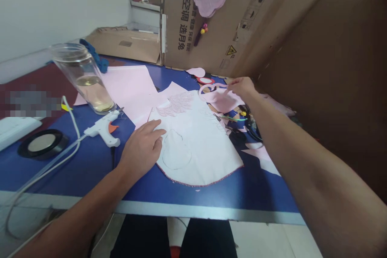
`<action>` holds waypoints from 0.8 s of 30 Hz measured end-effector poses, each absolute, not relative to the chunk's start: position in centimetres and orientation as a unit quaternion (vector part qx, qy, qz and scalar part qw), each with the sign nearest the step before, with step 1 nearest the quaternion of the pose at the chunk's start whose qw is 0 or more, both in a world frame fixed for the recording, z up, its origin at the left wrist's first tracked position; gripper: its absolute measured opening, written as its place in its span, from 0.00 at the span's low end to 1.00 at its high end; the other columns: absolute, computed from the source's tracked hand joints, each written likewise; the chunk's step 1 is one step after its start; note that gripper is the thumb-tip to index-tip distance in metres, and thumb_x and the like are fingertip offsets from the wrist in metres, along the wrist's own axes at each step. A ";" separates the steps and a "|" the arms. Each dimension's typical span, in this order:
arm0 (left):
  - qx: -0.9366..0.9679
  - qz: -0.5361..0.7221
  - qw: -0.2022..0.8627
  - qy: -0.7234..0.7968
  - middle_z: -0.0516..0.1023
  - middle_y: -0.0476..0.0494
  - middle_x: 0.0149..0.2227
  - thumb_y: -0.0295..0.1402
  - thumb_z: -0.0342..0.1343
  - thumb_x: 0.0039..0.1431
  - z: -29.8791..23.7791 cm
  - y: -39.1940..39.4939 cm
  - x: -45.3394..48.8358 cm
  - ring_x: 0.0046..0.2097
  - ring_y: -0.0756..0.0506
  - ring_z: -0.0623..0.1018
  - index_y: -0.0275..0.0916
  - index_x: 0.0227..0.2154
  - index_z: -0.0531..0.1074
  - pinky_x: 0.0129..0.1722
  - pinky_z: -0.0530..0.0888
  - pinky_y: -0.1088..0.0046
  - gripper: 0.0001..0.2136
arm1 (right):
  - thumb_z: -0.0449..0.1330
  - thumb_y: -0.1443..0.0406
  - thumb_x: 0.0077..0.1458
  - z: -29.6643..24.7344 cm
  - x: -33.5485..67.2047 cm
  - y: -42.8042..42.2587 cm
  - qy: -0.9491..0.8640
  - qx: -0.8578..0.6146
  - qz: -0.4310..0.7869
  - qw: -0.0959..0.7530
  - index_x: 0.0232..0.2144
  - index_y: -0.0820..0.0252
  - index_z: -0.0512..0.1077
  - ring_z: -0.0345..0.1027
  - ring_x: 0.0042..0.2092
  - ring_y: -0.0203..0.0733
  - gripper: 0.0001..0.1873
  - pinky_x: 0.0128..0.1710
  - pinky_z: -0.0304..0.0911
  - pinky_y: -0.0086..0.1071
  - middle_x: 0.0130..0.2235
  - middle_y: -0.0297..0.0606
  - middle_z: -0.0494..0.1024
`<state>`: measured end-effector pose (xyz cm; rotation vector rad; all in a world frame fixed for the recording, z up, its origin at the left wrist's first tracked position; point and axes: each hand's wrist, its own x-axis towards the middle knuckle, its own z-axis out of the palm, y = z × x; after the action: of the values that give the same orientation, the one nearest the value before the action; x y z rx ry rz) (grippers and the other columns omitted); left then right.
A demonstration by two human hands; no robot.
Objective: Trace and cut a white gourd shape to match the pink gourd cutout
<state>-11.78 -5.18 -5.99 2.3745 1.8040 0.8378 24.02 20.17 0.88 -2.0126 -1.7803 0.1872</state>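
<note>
Across the blue table [211,197], a white fabric panel [196,149] lies flat beneath the open left hand [142,149], apparently pinned steady (a hot-glue gun [102,129] sits within reach), while the right hand [242,88] meets a pink cut-out [220,100], its grip impossible to tell.

1 head-worn view, facing forward, down, close over left hand [140,149], right hand [243,88], blue tabletop [90,173].

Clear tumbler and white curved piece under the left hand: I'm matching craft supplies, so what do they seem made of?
The clear tumbler looks like glass, glossy with bright highlights, though plastic is possible. The white curved piece looks like matte fabric or felt, with pink stitching along its edge.
</note>
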 end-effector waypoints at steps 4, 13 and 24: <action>0.772 0.267 0.017 0.577 0.77 0.40 0.65 0.32 0.47 0.68 -6.2 -5.0 -11.9 0.66 0.35 0.76 0.42 0.49 0.84 0.66 0.74 0.49 0.20 | 0.67 0.69 0.56 3.0 25.5 15.8 -0.612 -0.754 0.011 0.239 0.51 0.61 0.81 0.77 0.48 0.49 0.19 0.47 0.67 0.36 0.49 0.46 0.85; 0.764 0.286 0.025 0.577 0.77 0.41 0.65 0.30 0.48 0.66 -5.9 -5.2 -11.7 0.66 0.33 0.76 0.43 0.48 0.85 0.66 0.74 0.47 0.19 | 0.65 0.59 0.59 0.9 25.6 -0.1 -0.713 -0.691 0.092 0.078 0.35 0.49 0.82 0.78 0.41 0.47 0.05 0.37 0.65 0.34 0.40 0.34 0.86; 0.700 0.388 0.046 0.598 0.81 0.38 0.59 0.30 0.49 0.67 -5.1 -5.3 -12.4 0.62 0.38 0.78 0.38 0.51 0.81 0.66 0.73 0.56 0.18 | 0.63 0.58 0.59 -0.8 25.8 -0.2 -0.730 -0.684 -0.007 -0.002 0.49 0.49 0.79 0.78 0.48 0.55 0.16 0.36 0.64 0.38 0.50 0.42 0.84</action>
<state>-12.39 -5.34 -5.07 2.1361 1.8274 1.1844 25.78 -0.23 -0.84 -2.1509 -2.2953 -0.0208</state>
